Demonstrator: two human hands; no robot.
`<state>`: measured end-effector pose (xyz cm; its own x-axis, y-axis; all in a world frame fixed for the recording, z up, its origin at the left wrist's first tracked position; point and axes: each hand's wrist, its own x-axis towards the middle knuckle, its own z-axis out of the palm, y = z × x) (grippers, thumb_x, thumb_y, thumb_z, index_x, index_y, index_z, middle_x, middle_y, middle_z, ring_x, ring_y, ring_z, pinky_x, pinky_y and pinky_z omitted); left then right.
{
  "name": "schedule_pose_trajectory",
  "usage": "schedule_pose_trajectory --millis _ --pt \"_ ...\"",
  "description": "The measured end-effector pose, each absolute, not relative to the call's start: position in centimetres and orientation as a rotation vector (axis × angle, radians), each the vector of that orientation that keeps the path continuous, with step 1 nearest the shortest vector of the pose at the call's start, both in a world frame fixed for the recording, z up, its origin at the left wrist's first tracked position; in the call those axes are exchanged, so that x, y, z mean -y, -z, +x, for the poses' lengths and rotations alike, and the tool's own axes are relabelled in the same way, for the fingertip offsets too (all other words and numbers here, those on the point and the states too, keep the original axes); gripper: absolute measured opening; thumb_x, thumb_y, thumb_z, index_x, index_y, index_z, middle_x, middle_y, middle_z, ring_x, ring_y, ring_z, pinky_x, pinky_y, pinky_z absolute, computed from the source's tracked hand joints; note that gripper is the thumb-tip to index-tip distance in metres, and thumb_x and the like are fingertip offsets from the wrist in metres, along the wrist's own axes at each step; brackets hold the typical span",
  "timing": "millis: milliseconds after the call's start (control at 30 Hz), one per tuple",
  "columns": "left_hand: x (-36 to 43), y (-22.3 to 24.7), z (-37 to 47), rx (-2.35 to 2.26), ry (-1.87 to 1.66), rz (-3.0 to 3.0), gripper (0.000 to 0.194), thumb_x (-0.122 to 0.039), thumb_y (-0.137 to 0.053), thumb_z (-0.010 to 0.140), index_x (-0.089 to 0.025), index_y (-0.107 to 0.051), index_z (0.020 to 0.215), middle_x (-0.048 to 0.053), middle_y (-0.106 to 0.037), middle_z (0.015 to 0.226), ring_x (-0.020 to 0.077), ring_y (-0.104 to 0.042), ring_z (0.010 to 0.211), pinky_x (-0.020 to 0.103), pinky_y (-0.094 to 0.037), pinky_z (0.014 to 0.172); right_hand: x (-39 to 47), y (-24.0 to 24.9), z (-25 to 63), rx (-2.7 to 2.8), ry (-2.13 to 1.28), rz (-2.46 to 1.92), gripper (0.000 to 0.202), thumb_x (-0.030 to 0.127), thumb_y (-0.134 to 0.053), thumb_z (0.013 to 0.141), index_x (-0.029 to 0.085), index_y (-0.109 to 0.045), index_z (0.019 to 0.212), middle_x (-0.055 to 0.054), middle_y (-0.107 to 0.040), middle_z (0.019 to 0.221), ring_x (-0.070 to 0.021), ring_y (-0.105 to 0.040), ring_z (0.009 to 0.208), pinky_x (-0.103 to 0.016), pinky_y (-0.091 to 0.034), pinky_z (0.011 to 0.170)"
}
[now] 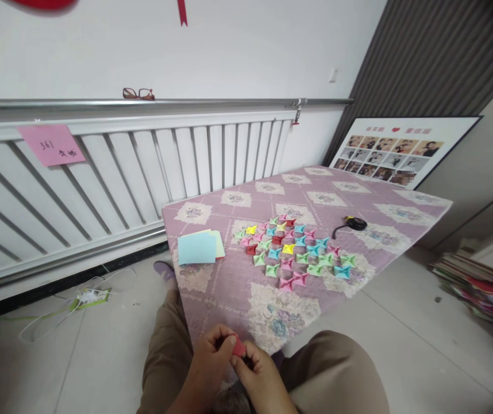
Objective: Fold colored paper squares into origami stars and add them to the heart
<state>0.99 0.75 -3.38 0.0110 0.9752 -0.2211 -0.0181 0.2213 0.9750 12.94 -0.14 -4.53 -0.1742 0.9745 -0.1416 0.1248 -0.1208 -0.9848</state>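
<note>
A small folded piece of red paper (238,346) is pinched between my two hands at the near edge of the cloth-covered table. My left hand (216,353) grips its left side with thumb and fingers. My right hand (255,365) closes on its lower right side; part of the paper is hidden by the fingers. Beyond my hands, several small folded paper shapes (288,249) in pink, green, blue, yellow and red stand in rows on the table. To their left lies a stack of coloured paper sheets (197,247), with light blue on top.
A black tape measure (355,223) lies on the purple patterned tablecloth (229,287). Behind the table runs a white radiator (177,161) with a pink note (52,145). Glasses (138,94) rest on the pipe. A power strip (93,297) with cables lies on the floor.
</note>
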Motion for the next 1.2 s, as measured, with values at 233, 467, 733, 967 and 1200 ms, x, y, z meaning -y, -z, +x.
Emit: schedule_pose_trajectory --millis 233,467,733,967,1200 --pt "-0.3 3.2 1.2 -1.205 -1.121 0.882 0.018 -0.032 -0.06 0.069 -0.018 -0.05 0.064 -0.004 -0.052 0.057 0.0113 -0.047 0.057 0.023 -0.038 0.059 0.3 4.7 12.8 1.508 -1.31 -1.343 0.018 0.033 -0.051 0.071 0.02 -0.045 0.06 0.004 -0.039 0.06 -0.0122 -0.037 0.06 -0.024 -0.03 0.056" --pt "-0.9 4.0 0.7 -1.229 -1.066 0.921 0.026 -0.04 -0.063 0.07 -0.017 -0.06 0.08 -0.002 -0.058 0.067 0.0115 -0.049 0.059 0.023 -0.038 0.059 -0.2 5.1 13.0 1.38 -1.356 -1.352 0.024 0.04 -0.049 0.072 0.02 -0.043 0.062 0.004 -0.038 0.06 -0.0119 -0.035 0.059 -0.024 -0.031 0.056" --pt "-1.9 4.5 -0.3 -1.251 -0.887 1.237 0.014 -0.02 -0.051 0.075 -0.016 -0.063 0.082 0.0 -0.064 0.075 0.0142 -0.056 0.071 0.025 -0.042 0.069 -0.8 5.1 14.5 1.406 -1.387 -1.364 0.025 0.042 -0.051 0.077 0.019 -0.052 0.067 0.003 -0.046 0.063 -0.0137 -0.044 0.061 -0.025 -0.037 0.059" --pt "-3.4 5.7 -1.4 -1.482 -0.665 1.624 0.022 -0.01 -0.048 0.073 -0.018 -0.061 0.089 0.0 -0.065 0.084 0.0148 -0.057 0.078 0.025 -0.04 0.072 -3.4 5.7 16.1 1.77 -0.88 -1.425 0.016 0.028 -0.048 0.081 0.019 -0.062 0.084 -0.005 -0.061 0.081 -0.0199 -0.056 0.08 -0.031 -0.042 0.075" --pt "-4.2 4.8 -1.9 -1.536 -0.462 1.894 0.012 -0.015 -0.047 0.08 -0.018 -0.059 0.08 0.001 -0.063 0.081 0.0163 -0.055 0.077 0.027 -0.039 0.071 -4.6 5.3 14.4 2.09 -0.702 -1.4 0.016 0.014 -0.05 0.078 0.022 -0.063 0.08 -0.003 -0.059 0.077 -0.019 -0.055 0.077 -0.029 -0.042 0.07"
